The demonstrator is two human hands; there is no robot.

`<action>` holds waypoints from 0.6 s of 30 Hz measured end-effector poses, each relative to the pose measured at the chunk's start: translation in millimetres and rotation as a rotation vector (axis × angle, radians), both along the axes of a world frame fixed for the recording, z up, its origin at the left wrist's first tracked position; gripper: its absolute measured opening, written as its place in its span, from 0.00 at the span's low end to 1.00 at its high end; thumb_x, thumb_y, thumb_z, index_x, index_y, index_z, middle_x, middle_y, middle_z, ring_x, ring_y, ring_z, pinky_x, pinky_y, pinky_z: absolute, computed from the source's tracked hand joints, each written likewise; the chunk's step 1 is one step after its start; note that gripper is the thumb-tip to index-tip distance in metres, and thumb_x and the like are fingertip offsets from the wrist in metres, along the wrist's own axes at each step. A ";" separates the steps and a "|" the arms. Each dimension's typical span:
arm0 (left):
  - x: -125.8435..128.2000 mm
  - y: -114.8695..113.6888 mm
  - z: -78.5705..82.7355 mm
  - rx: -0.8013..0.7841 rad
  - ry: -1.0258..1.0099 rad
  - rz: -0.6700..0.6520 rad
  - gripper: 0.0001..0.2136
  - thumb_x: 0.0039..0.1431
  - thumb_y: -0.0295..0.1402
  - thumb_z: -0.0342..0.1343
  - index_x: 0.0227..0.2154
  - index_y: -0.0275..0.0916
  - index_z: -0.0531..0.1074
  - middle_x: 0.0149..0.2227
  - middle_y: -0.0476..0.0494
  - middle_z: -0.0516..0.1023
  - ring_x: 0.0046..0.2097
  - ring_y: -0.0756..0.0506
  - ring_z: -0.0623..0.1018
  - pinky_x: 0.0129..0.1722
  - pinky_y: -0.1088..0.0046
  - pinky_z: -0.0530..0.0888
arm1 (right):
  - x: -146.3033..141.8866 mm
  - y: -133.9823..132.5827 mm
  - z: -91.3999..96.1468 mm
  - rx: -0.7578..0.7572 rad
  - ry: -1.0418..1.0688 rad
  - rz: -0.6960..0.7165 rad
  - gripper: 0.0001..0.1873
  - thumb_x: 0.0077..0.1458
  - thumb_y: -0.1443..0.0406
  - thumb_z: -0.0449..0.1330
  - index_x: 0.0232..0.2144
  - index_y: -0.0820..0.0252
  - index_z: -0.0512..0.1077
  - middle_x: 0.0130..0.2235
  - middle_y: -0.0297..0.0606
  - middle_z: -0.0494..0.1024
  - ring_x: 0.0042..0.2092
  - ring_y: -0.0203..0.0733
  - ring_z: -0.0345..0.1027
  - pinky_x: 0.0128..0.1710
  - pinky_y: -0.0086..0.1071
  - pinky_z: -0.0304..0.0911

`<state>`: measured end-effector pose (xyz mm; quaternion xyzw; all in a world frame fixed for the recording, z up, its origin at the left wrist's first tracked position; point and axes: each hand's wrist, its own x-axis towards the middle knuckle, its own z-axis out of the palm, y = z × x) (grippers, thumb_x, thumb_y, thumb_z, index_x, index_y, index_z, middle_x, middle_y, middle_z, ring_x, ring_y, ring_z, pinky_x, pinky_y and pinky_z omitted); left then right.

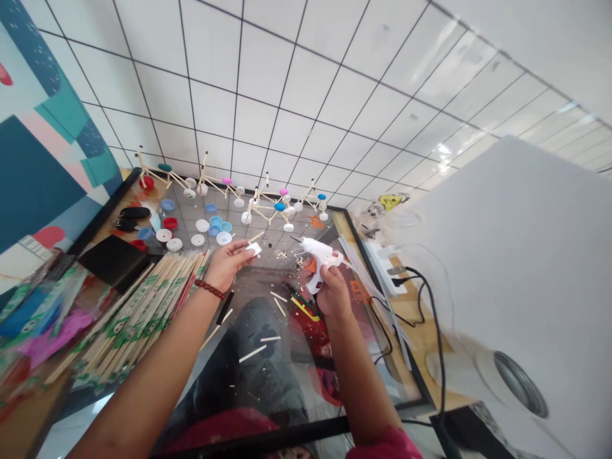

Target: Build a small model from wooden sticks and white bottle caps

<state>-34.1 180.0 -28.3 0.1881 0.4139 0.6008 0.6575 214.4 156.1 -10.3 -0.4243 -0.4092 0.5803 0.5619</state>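
My left hand (232,262) pinches a small white bottle cap (255,250) between thumb and fingers. A short wooden stick (256,237) shows just behind the cap; I cannot tell whether the two are joined. A white hot glue gun (315,252) with an orange trigger sits in the grip of my right hand (333,294). Its nozzle points left toward the cap, apart from it. Beyond both hands stands a row of small stick frames (262,207) with cap wheels and coloured tops. Loose white caps (203,225), blue caps (215,221) and red caps (169,223) lie left of them.
Paper-wrapped chopsticks (138,312) are piled at the left, beside a black box (113,262). Cut stick pieces (252,354) and crumbs litter the glass tabletop. A yellow-edged tool (305,308) lies near my right wrist. On the right are a power strip (386,271) and black cable (437,319).
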 end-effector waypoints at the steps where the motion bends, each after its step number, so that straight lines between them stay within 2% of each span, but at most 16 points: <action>1: -0.2 0.3 -0.3 0.001 0.001 0.001 0.21 0.34 0.25 0.80 0.34 0.34 0.79 0.35 0.42 0.86 0.38 0.45 0.84 0.42 0.67 0.79 | 0.6 0.1 1.4 0.021 0.000 -0.015 0.20 0.49 0.49 0.70 0.36 0.57 0.77 0.32 0.36 0.77 0.29 0.40 0.68 0.29 0.34 0.65; 7: -1.4 1.5 -1.4 0.006 0.011 -0.002 0.20 0.35 0.25 0.79 0.33 0.35 0.78 0.35 0.44 0.86 0.38 0.45 0.84 0.42 0.68 0.80 | 19.3 6.7 11.7 0.125 -0.053 -0.136 0.18 0.51 0.50 0.67 0.38 0.55 0.75 0.35 0.35 0.77 0.32 0.39 0.69 0.35 0.35 0.67; 10: -1.8 2.1 -1.1 0.003 0.016 0.005 0.21 0.33 0.25 0.79 0.33 0.35 0.79 0.34 0.44 0.85 0.36 0.46 0.84 0.39 0.71 0.80 | 40.0 21.0 9.5 0.126 -0.231 -0.275 0.17 0.53 0.51 0.67 0.39 0.56 0.76 0.32 0.33 0.77 0.31 0.38 0.67 0.33 0.32 0.65; 12: -1.9 2.7 -1.0 0.005 0.012 0.014 0.21 0.32 0.25 0.79 0.32 0.35 0.79 0.34 0.44 0.85 0.36 0.47 0.84 0.38 0.72 0.80 | 55.3 34.9 3.1 0.136 -0.431 -0.332 0.18 0.52 0.52 0.67 0.40 0.57 0.76 0.34 0.35 0.79 0.34 0.41 0.70 0.36 0.34 0.67; 14: -2.0 3.1 -1.3 0.014 0.007 0.017 0.22 0.30 0.26 0.80 0.32 0.35 0.79 0.34 0.44 0.86 0.36 0.47 0.84 0.38 0.72 0.80 | 69.8 49.3 -6.8 0.166 -0.604 -0.375 0.21 0.50 0.53 0.67 0.43 0.58 0.77 0.40 0.40 0.82 0.43 0.48 0.74 0.46 0.41 0.70; 16: -2.1 3.2 -1.7 0.023 0.009 0.019 0.22 0.30 0.26 0.80 0.32 0.35 0.79 0.34 0.44 0.85 0.35 0.47 0.84 0.38 0.72 0.80 | 81.7 61.5 -19.0 0.162 -0.738 -0.447 0.25 0.48 0.53 0.67 0.45 0.60 0.77 0.45 0.44 0.83 0.49 0.54 0.75 0.54 0.49 0.67; 18: -2.4 3.1 -1.9 0.034 0.014 0.024 0.23 0.30 0.27 0.80 0.33 0.35 0.79 0.34 0.44 0.85 0.35 0.47 0.84 0.38 0.72 0.80 | 89.8 70.1 -31.2 0.155 -0.794 -0.458 0.27 0.48 0.52 0.66 0.48 0.61 0.76 0.48 0.48 0.83 0.52 0.57 0.74 0.58 0.52 0.65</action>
